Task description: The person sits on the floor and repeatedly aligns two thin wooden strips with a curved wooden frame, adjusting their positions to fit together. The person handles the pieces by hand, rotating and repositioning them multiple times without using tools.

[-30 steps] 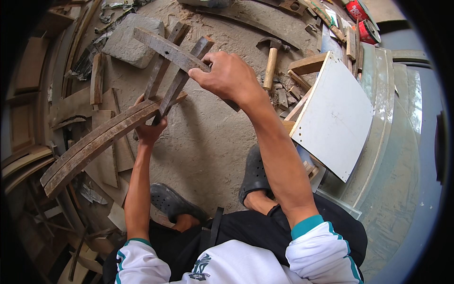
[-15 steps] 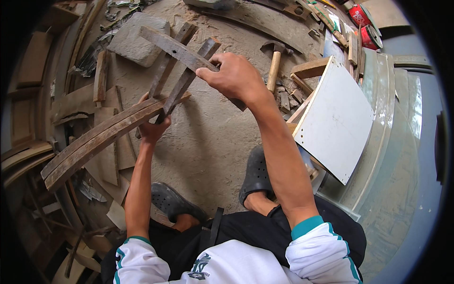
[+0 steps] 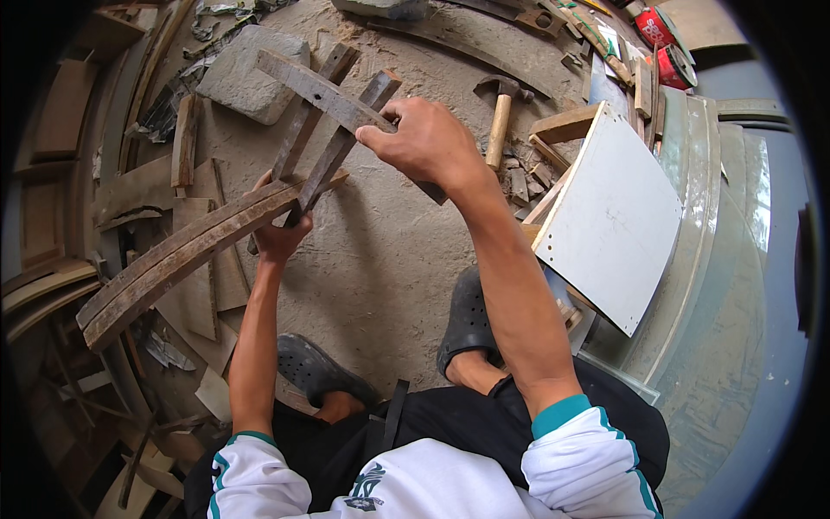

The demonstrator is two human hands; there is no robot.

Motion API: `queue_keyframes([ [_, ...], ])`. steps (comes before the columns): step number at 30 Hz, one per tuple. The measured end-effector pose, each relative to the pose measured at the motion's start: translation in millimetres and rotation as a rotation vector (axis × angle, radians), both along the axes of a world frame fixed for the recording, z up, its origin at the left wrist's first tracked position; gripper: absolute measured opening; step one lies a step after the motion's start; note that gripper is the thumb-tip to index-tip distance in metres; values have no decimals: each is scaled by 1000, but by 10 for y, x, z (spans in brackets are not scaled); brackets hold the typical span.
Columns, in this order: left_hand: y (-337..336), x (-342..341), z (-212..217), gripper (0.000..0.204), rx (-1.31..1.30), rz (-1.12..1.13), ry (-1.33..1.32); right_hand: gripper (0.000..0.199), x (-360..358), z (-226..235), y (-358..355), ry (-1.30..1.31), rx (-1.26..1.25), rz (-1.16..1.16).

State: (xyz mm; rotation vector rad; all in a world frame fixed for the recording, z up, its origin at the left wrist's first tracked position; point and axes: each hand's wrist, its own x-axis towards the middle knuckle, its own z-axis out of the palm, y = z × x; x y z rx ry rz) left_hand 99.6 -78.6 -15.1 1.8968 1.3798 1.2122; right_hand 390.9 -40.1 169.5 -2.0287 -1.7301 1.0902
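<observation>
A weathered wooden frame is held up off the floor between my hands. Two parallel wooden bars run through it, with a shorter crosspiece lying over their far ends. At their near ends, a long, thick wooden beam slants down to the left. My left hand is closed round the bars just beside that beam; part of its fingers is hidden behind the wood. My right hand grips the right part of the crosspiece, thumb on the near side. How the pieces are joined cannot be made out.
A hammer with a wooden handle lies beyond my right hand, near wood scraps. Right of it leans a white board, with glass sheets beside it. A pale stone block sits at the far left. Boards and offcuts crowd the left.
</observation>
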Motion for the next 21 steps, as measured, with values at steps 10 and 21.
queue_keyframes([
  [10,0,13,-10,85,-36,-1,-35,38,9,-20,6,15,7,-5],
  [21,9,17,13,84,-25,-11,-19,56,17,61,36,-3,-88,22],
])
